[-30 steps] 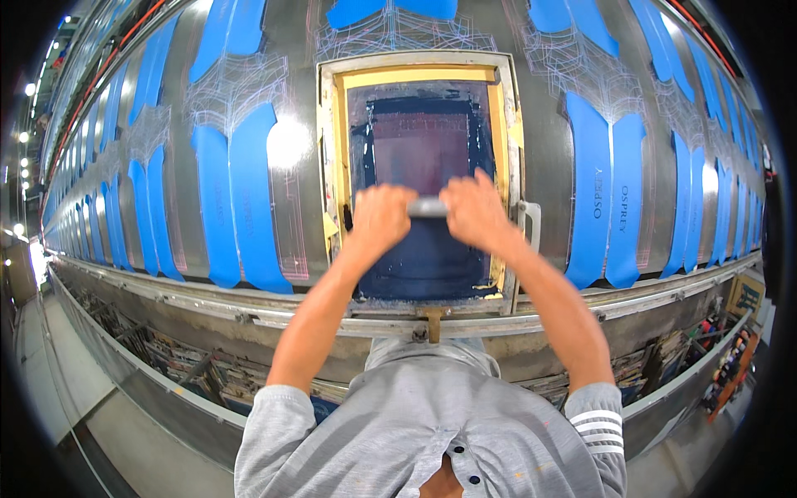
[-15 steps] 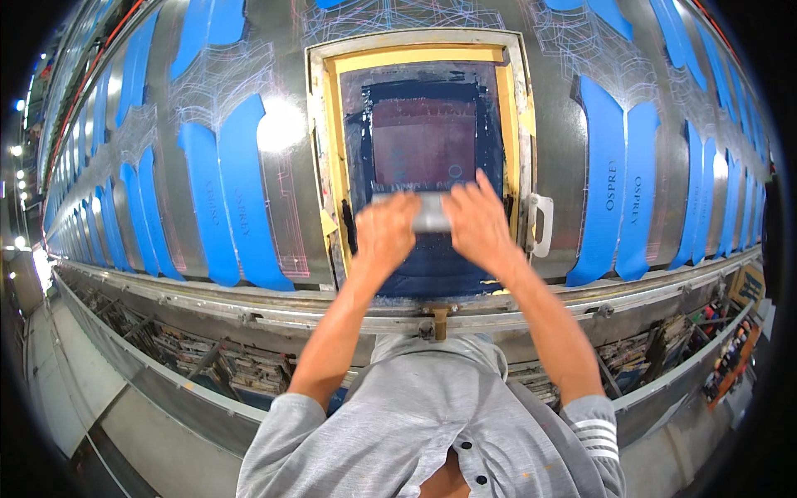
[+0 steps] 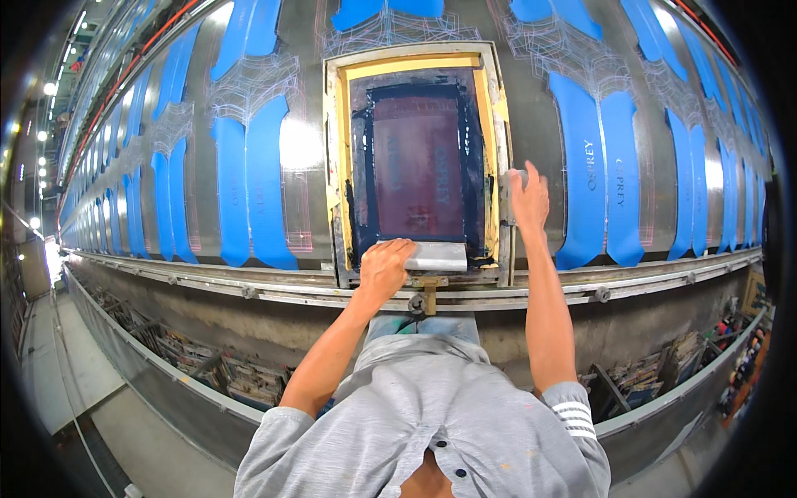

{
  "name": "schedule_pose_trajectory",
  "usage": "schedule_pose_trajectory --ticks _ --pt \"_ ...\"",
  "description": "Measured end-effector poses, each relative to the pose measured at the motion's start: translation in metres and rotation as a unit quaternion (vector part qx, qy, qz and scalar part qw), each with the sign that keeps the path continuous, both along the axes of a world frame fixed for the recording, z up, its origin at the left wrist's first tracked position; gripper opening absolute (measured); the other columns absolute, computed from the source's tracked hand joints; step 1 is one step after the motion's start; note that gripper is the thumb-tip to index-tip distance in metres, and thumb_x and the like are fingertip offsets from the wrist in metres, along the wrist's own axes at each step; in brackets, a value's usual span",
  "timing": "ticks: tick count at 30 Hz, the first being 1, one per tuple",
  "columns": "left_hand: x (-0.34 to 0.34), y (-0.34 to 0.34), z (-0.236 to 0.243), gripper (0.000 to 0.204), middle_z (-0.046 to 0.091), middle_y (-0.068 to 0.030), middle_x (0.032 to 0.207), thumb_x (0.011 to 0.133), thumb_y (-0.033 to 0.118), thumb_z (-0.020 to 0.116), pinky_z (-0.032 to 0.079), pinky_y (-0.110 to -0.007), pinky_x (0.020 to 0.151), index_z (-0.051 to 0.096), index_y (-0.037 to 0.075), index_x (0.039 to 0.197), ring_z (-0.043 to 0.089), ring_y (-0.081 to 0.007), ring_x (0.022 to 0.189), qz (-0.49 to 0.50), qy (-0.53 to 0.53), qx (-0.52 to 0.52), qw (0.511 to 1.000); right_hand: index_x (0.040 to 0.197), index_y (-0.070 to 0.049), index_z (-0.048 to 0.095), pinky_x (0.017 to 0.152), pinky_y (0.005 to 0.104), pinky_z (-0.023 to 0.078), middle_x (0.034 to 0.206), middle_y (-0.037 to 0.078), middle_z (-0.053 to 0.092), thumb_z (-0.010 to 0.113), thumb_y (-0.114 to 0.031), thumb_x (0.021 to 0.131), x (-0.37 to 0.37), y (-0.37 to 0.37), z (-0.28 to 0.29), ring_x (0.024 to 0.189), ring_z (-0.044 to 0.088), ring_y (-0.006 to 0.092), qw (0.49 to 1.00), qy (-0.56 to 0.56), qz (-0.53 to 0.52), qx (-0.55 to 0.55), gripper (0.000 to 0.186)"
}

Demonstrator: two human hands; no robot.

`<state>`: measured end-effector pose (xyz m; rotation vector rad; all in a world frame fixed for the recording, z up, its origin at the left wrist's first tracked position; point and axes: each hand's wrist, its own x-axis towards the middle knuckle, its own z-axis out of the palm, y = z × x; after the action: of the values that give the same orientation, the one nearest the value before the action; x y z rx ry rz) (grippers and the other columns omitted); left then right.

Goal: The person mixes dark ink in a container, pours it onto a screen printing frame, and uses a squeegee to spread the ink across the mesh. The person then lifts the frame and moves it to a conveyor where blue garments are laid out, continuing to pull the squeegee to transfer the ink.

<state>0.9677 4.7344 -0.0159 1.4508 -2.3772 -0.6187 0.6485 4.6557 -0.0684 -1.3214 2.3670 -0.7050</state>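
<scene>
A silk-screen frame (image 3: 330,166) with yellow tape along its inner edges lies on the long dark table. Dark blue ink borders its purplish mesh window (image 3: 415,174). Across the near end of the mesh rests a grey squeegee (image 3: 440,256). My left hand (image 3: 385,267) is closed over the squeegee's left part. At the frame's right side, my right hand (image 3: 530,203) curls round the pale side handle (image 3: 522,175), most of which the fingers hide.
Blue cut fabric pieces (image 3: 579,166) with dark lettering lie in pairs along the table (image 3: 531,108). A metal rail (image 3: 556,296) with stops runs along the near edge. Below it stand racks of stacked, ink-stained items (image 3: 241,378). A walkway (image 3: 158,448) lies at left.
The squeegee has come toward me to the near end of the mesh. My right hand has left it and moved right to the frame's handle; my left hand still holds it.
</scene>
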Motion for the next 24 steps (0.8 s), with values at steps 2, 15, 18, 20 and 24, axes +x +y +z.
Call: schedule_pose_trajectory --ticks 2,15,18,20,24 --pt "0.002 0.005 -0.012 0.041 0.077 -0.0117 0.110 0.069 -0.003 0.064 0.059 -0.043 0.089 0.075 0.006 0.107 0.074 -0.0298 0.103 0.005 -0.005 -0.005 1.000 0.119 -0.005 0.072 0.086 0.0489 0.052 0.104 0.022 0.073 0.062 -0.038 0.100 -0.010 -0.014 -0.013 0.098 0.069 0.0440 0.997 -0.015 0.000 0.081 0.040" --pt "0.179 -0.008 -0.001 0.036 0.076 -0.0084 0.111 0.070 -0.004 0.065 0.057 -0.040 0.091 0.074 0.008 0.103 0.073 -0.0271 0.106 0.037 0.031 -0.002 0.999 0.077 0.003 0.065 0.056 0.0378 0.037 0.058 0.004 0.047 0.065 -0.030 0.101 0.167 -0.031 0.004 0.057 0.042 0.0133 0.983 -0.122 -0.029 -0.134 0.041" --pt "0.266 -0.014 -0.002 0.031 0.077 -0.0079 0.107 0.071 -0.003 0.066 0.057 -0.040 0.089 0.073 0.007 0.100 0.074 -0.0271 0.102 0.043 0.006 -0.007 0.999 0.072 0.000 0.063 0.053 0.0348 0.033 0.058 0.000 0.046 0.065 -0.029 0.102 0.261 -0.038 -0.002 0.055 0.041 0.0105 0.965 -0.232 -0.037 -0.117 0.041" --pt "0.308 -0.018 -0.004 0.030 0.077 -0.0084 0.107 0.072 -0.002 0.066 0.057 -0.040 0.090 0.073 0.008 0.099 0.074 -0.0268 0.103 0.041 -0.010 -0.014 0.999 0.072 0.000 0.062 0.052 0.0350 0.033 0.058 -0.001 0.045 0.065 -0.028 0.101 0.293 -0.039 -0.024 0.055 0.041 0.0097 0.959 -0.253 -0.043 -0.119 0.041" --pt "0.380 -0.023 -0.007 0.026 0.077 -0.0106 0.109 0.076 0.000 0.065 0.057 -0.040 0.091 0.073 0.007 0.100 0.074 -0.0263 0.104 0.039 -0.018 0.008 0.999 0.069 -0.007 0.058 0.049 0.0312 0.028 0.057 -0.004 0.042 0.065 -0.028 0.102 0.363 -0.042 -0.038 0.052 0.038 0.0066 0.954 -0.268 -0.049 -0.126 0.040"
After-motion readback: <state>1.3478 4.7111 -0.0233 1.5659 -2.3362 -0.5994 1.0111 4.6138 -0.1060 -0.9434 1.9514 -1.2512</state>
